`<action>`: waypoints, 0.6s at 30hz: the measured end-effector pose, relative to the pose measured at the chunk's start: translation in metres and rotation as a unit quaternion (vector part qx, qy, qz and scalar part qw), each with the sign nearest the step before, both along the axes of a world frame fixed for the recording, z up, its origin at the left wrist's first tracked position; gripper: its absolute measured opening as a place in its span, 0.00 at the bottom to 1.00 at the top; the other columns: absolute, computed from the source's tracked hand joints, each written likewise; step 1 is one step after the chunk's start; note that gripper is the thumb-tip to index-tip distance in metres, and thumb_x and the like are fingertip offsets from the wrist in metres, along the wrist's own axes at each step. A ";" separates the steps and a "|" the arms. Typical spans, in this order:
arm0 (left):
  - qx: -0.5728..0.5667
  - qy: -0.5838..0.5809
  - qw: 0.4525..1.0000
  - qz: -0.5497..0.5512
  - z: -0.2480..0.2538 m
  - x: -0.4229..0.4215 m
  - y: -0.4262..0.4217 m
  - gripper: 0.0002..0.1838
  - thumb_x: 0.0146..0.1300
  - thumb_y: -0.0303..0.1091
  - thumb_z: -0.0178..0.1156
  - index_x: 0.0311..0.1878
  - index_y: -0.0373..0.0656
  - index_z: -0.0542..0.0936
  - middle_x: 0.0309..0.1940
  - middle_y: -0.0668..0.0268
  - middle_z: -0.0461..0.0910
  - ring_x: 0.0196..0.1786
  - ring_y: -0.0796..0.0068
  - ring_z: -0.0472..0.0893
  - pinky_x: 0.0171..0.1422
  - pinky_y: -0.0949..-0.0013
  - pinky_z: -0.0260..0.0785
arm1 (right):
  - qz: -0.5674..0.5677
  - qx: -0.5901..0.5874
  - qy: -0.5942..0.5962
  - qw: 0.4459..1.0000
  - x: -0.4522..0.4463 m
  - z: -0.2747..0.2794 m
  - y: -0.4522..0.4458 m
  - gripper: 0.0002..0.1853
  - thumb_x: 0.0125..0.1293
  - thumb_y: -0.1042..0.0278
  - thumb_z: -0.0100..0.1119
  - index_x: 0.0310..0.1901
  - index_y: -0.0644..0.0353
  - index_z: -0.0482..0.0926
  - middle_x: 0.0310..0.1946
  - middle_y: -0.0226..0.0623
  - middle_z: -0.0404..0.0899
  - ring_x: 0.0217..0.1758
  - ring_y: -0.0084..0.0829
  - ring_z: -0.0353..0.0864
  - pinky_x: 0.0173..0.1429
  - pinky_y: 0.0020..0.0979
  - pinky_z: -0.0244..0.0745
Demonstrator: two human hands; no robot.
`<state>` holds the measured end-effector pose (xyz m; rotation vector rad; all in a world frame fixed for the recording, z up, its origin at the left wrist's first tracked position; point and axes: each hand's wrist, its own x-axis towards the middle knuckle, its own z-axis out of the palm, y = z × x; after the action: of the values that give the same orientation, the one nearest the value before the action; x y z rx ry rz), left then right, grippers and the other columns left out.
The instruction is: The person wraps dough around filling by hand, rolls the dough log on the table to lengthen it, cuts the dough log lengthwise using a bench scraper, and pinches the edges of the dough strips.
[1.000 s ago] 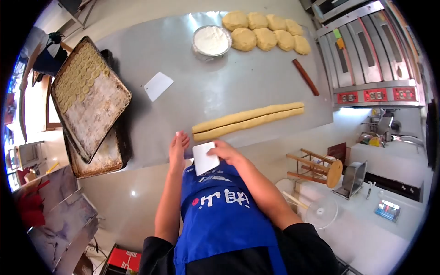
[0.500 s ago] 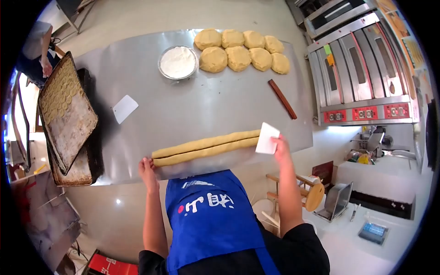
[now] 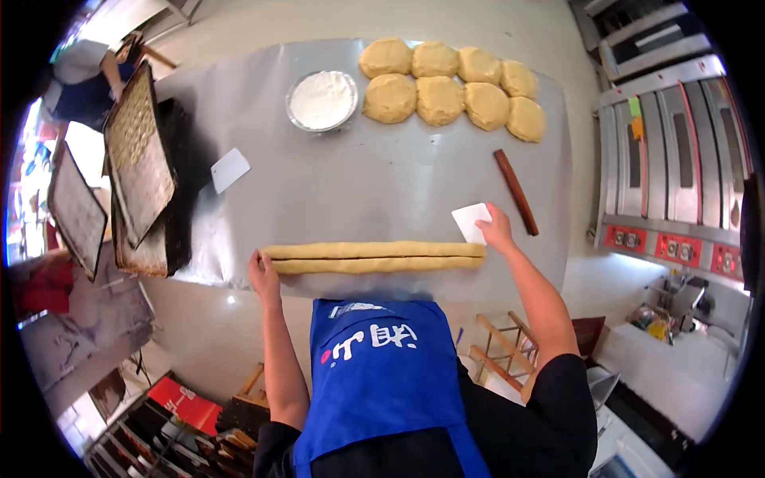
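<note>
Two long yellow dough strips lie side by side along the near edge of the metal table, a narrow dark gap between them. At their left end is my left hand, its fingers closed against the tip of the dough. My right hand grips a white dough scraper just above the strips' right end. Several rounded dough pieces sit in two rows at the far side of the table. Left of them stands a clear bowl of flour.
A second white scraper lies on the table's left part, and a brown wooden stick on the right. Baking trays, one bearing small dough pieces, lean at the left edge. Another person stands behind them. Ovens line the right.
My right hand has moved the scraper from over the strips' right end to just beyond their far side. The view has shifted, and my left hand stays at the left end.
</note>
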<state>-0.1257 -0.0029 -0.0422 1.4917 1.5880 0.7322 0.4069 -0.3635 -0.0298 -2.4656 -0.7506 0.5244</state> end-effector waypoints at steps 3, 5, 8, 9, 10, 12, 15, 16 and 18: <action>0.029 0.085 0.995 -0.036 0.003 -0.005 0.009 0.21 0.82 0.38 0.63 0.66 0.29 0.83 0.59 0.45 0.88 0.63 0.52 0.87 0.70 0.54 0.78 | -0.047 0.024 0.112 0.992 -0.032 0.005 0.031 0.27 0.62 0.70 0.77 0.63 0.67 0.81 0.54 0.53 0.91 0.59 0.52 0.90 0.64 0.45 0.83; 0.027 0.095 0.995 -0.018 0.023 0.002 0.010 0.20 0.83 0.41 0.62 0.63 0.32 0.86 0.52 0.49 0.90 0.55 0.58 0.89 0.65 0.58 0.79 | -0.031 0.041 0.133 0.990 -0.052 0.003 0.057 0.26 0.63 0.71 0.76 0.61 0.67 0.81 0.53 0.53 0.91 0.58 0.51 0.91 0.63 0.44 0.83; -0.038 0.073 0.996 0.016 0.039 0.002 0.020 0.20 0.84 0.43 0.61 0.59 0.34 0.89 0.47 0.53 0.92 0.49 0.65 0.89 0.61 0.62 0.79 | -0.014 0.075 0.155 0.985 -0.089 0.003 0.097 0.24 0.64 0.72 0.73 0.62 0.67 0.81 0.52 0.54 0.91 0.58 0.50 0.91 0.62 0.44 0.83; -0.071 0.059 0.995 0.023 0.037 0.000 0.022 0.20 0.85 0.45 0.60 0.58 0.35 0.90 0.45 0.56 0.92 0.47 0.69 0.88 0.59 0.64 0.79 | -0.016 0.078 0.133 0.988 -0.104 -0.010 0.112 0.25 0.64 0.72 0.74 0.62 0.67 0.81 0.53 0.54 0.91 0.58 0.52 0.91 0.63 0.45 0.83; -0.072 0.056 0.995 0.031 0.038 -0.001 0.024 0.20 0.85 0.45 0.60 0.58 0.35 0.90 0.45 0.56 0.92 0.47 0.69 0.88 0.59 0.64 0.79 | -0.018 0.081 0.110 0.990 -0.120 -0.023 0.129 0.25 0.65 0.71 0.74 0.63 0.66 0.81 0.53 0.55 0.91 0.58 0.53 0.91 0.64 0.46 0.83; -0.102 -0.021 0.994 0.019 0.044 -0.007 0.024 0.21 0.86 0.46 0.59 0.57 0.36 0.91 0.43 0.62 0.92 0.46 0.75 0.86 0.57 0.67 0.78 | -0.001 0.088 0.048 0.995 -0.157 -0.044 0.169 0.27 0.64 0.70 0.76 0.64 0.66 0.81 0.54 0.58 0.90 0.59 0.58 0.89 0.64 0.49 0.81; -0.134 -0.048 0.989 0.035 0.055 -0.007 0.027 0.22 0.87 0.46 0.58 0.55 0.35 0.91 0.42 0.65 0.91 0.46 0.78 0.85 0.56 0.69 0.77 | 0.002 0.080 0.111 0.991 -0.224 -0.015 0.249 0.30 0.63 0.70 0.78 0.67 0.65 0.81 0.55 0.60 0.89 0.60 0.61 0.87 0.64 0.51 0.80; -0.135 -0.051 0.989 0.041 0.051 -0.010 0.028 0.22 0.87 0.46 0.58 0.55 0.35 0.91 0.42 0.65 0.91 0.46 0.78 0.85 0.56 0.69 0.77 | 0.007 0.080 0.105 0.991 -0.249 -0.009 0.273 0.31 0.63 0.70 0.78 0.67 0.65 0.80 0.54 0.60 0.89 0.60 0.62 0.87 0.64 0.51 0.80; -0.164 -0.098 0.981 0.034 0.040 -0.016 0.032 0.23 0.87 0.47 0.58 0.54 0.34 0.92 0.43 0.65 0.92 0.47 0.78 0.85 0.57 0.70 0.77 | 0.015 0.128 0.130 0.983 -0.297 -0.028 0.314 0.30 0.63 0.71 0.77 0.68 0.64 0.81 0.54 0.59 0.89 0.59 0.62 0.87 0.64 0.51 0.81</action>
<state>-0.1421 0.0288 -0.0023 1.0987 1.5282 0.6012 0.1104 -0.0493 -0.0578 -2.1012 -0.7020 0.6991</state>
